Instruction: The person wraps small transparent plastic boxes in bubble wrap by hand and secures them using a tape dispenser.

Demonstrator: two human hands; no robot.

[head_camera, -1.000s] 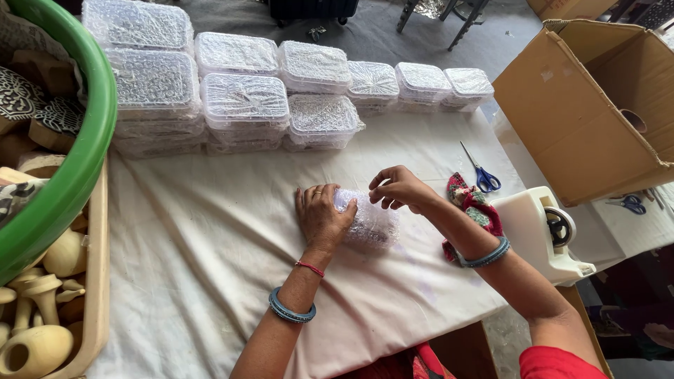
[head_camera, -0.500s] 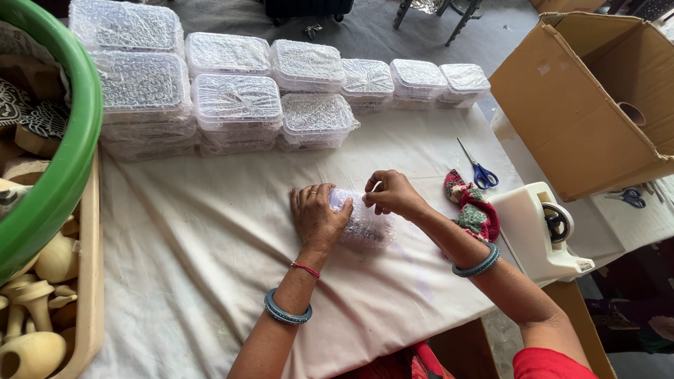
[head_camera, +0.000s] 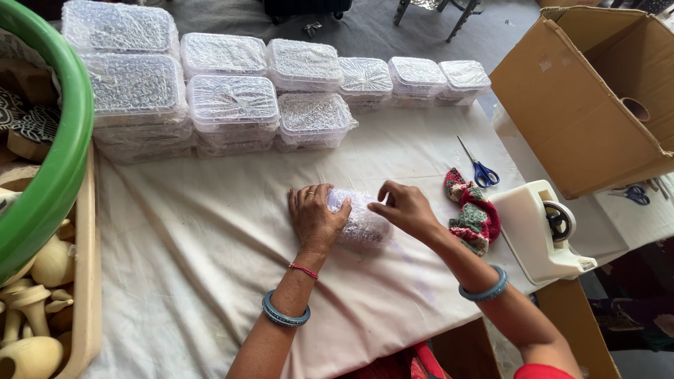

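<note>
A small bundle in bubble wrap point(head_camera: 361, 224) lies on the white cloth point(head_camera: 210, 253) at the centre of the frame. The left hand point(head_camera: 314, 217) presses flat on its left end, fingers spread, and the right hand point(head_camera: 407, 209) pinches the wrap at its top edge. To the right are a knitted cloth point(head_camera: 474, 214), a tape dispenser point(head_camera: 540, 231) and scissors point(head_camera: 481, 168).

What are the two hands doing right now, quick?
Left hand: lies flat on the bubble-wrapped bundle, pressing it to the white cloth.
Right hand: fingers pinched at the bundle's top edge; what they pinch cannot be told.
</note>
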